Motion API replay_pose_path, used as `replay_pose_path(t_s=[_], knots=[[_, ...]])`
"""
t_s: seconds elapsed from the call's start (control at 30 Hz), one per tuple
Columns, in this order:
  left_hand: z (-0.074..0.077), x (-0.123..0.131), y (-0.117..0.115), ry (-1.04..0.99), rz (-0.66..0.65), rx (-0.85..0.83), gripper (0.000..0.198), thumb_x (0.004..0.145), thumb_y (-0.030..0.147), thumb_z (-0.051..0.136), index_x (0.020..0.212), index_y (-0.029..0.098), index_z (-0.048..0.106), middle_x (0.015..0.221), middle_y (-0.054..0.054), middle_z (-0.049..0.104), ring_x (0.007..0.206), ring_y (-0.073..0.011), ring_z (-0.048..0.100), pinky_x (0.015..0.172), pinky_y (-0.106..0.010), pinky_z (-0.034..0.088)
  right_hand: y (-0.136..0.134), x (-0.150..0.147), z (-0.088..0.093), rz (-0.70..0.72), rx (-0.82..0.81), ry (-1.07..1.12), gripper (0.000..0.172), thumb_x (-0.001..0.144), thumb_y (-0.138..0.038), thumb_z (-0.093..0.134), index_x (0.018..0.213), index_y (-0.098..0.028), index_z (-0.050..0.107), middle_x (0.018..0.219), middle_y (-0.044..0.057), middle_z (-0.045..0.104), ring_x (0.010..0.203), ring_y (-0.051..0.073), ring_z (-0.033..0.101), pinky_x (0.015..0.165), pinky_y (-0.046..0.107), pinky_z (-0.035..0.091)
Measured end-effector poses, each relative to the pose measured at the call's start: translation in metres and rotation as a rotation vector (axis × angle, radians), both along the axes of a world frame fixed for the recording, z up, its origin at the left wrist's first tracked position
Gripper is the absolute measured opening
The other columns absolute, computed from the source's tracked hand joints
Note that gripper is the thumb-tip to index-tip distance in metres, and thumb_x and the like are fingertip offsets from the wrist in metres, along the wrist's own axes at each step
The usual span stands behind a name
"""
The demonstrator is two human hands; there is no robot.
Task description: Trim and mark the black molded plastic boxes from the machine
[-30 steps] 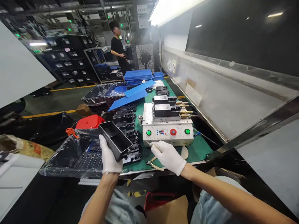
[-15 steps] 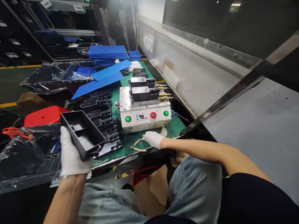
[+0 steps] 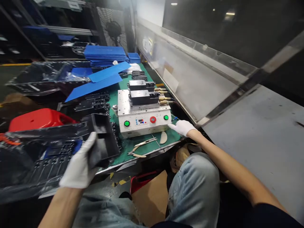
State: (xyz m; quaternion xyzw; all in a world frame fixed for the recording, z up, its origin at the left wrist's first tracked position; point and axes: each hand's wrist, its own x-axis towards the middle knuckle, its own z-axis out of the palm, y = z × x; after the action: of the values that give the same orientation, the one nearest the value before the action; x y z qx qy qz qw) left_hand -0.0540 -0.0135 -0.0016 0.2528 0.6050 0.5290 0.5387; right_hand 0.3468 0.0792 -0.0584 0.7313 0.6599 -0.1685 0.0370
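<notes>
My gloved left hand (image 3: 77,167) is closed tight around a black plastic tray (image 3: 104,137) at about 10 o'clock. The tray tips to one side above a shiny black plastic bag (image 3: 21,171) with black parts in it. My gloved right hand (image 3: 181,127) is open, with its fingers stretched out flat, at about 1 o'clock. It is just beside the front corner of a white machine (image 3: 142,125), which has two black blocks (image 3: 142,93) on top, a red button (image 3: 153,119) and two green buttons (image 3: 126,123). Small pliers (image 3: 137,151) lie on the green mat (image 3: 144,147) at 12 o'clock. A red plastic tub (image 3: 39,120) sits at 10 o'clock, and long blue sheets (image 3: 92,87) lie at 11 o'clock.
</notes>
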Motion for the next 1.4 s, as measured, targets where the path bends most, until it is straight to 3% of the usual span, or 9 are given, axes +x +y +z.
replay_pose_path(t_s=[0.13,0.2,0.33,0.43,0.53,0.67,0.77,1.1,1.4], knots=[[0.006,0.025,-0.005,-0.008,-0.246,0.074,0.058,0.073,0.049,0.085,0.122,0.02,0.071,0.119,-0.009,0.075,0.112,-0.0328,0.069,0.09,-0.04,0.06,0.011,0.005,-0.015,-0.084,0.062,0.174,0.06,0.104,-0.055,0.03,0.103,-0.01,0.07,0.081,0.013,0.075,0.062,0.018,0.069,0.063,0.027,0.051],[0.008,0.036,-0.008,0.107,-0.343,0.15,0.066,0.075,0.048,0.084,0.131,0.021,0.064,0.124,-0.009,0.073,0.111,-0.0306,0.068,0.095,-0.038,0.056,0.013,0.0,-0.023,-0.113,0.114,0.247,0.06,0.107,-0.047,0.022,0.097,-0.012,0.07,0.076,0.011,0.074,0.056,0.015,0.066,0.059,0.025,0.049],[0.004,0.045,-0.014,0.295,-0.367,0.178,0.072,0.075,0.049,0.084,0.137,0.02,0.06,0.128,-0.009,0.071,0.118,-0.0309,0.065,0.105,-0.037,0.049,0.01,0.005,-0.021,-0.18,0.256,0.317,0.058,0.104,-0.05,0.031,0.072,-0.016,0.066,0.069,0.01,0.072,0.06,0.017,0.066,0.066,0.026,0.051],[-0.002,0.048,-0.017,0.301,-0.403,0.192,0.074,0.077,0.048,0.083,0.14,0.02,0.056,0.133,-0.008,0.068,0.121,-0.0302,0.063,0.108,-0.038,0.047,0.001,0.003,0.005,-0.226,0.367,0.384,0.058,0.101,-0.057,0.034,0.074,-0.018,0.067,0.068,0.007,0.071,0.059,0.016,0.065,0.065,0.027,0.051],[-0.003,0.05,-0.018,0.299,-0.421,0.212,0.073,0.075,0.045,0.084,0.139,0.021,0.058,0.134,-0.008,0.068,0.123,-0.0309,0.062,0.108,-0.039,0.047,-0.016,-0.023,0.049,-0.212,0.463,0.701,0.052,0.094,-0.065,0.051,0.076,-0.019,0.066,0.063,0.004,0.069,0.053,0.016,0.064,0.055,0.026,0.051],[0.003,0.053,-0.021,0.318,-0.4,0.182,0.074,0.063,0.039,0.091,0.13,0.021,0.067,0.122,-0.008,0.074,0.116,-0.0357,0.066,0.101,-0.042,0.053,-0.042,-0.08,0.111,0.021,0.594,1.069,0.042,0.09,-0.059,0.065,0.076,-0.019,0.067,0.061,0.001,0.068,0.052,0.014,0.065,0.054,0.025,0.055],[0.003,0.051,-0.024,0.332,-0.401,0.179,0.075,0.059,0.037,0.093,0.128,0.022,0.07,0.12,-0.008,0.075,0.115,-0.0364,0.067,0.1,-0.042,0.054,-0.052,-0.112,0.133,0.151,0.62,1.143,0.038,0.095,-0.052,0.062,0.077,-0.018,0.067,0.065,0.002,0.069,0.055,0.013,0.067,0.056,0.026,0.057],[-0.005,0.042,-0.029,0.42,-0.551,0.18,0.088,0.073,0.052,0.082,0.146,0.013,0.052,0.138,-0.011,0.065,0.128,-0.0331,0.06,0.11,-0.039,0.048,-0.048,-0.12,0.116,0.175,0.604,1.152,0.037,0.094,-0.049,0.064,0.075,-0.017,0.068,0.067,0.002,0.071,0.055,0.013,0.068,0.055,0.024,0.058],[-0.005,0.045,-0.032,0.462,-0.601,0.203,0.08,0.075,0.048,0.08,0.145,0.017,0.053,0.142,-0.008,0.063,0.134,-0.0331,0.054,0.111,-0.04,0.047,-0.053,-0.129,0.124,0.186,0.583,1.292,0.037,0.094,-0.048,0.064,0.073,-0.017,0.064,0.067,0.002,0.069,0.058,0.014,0.07,0.056,0.024,0.059]])
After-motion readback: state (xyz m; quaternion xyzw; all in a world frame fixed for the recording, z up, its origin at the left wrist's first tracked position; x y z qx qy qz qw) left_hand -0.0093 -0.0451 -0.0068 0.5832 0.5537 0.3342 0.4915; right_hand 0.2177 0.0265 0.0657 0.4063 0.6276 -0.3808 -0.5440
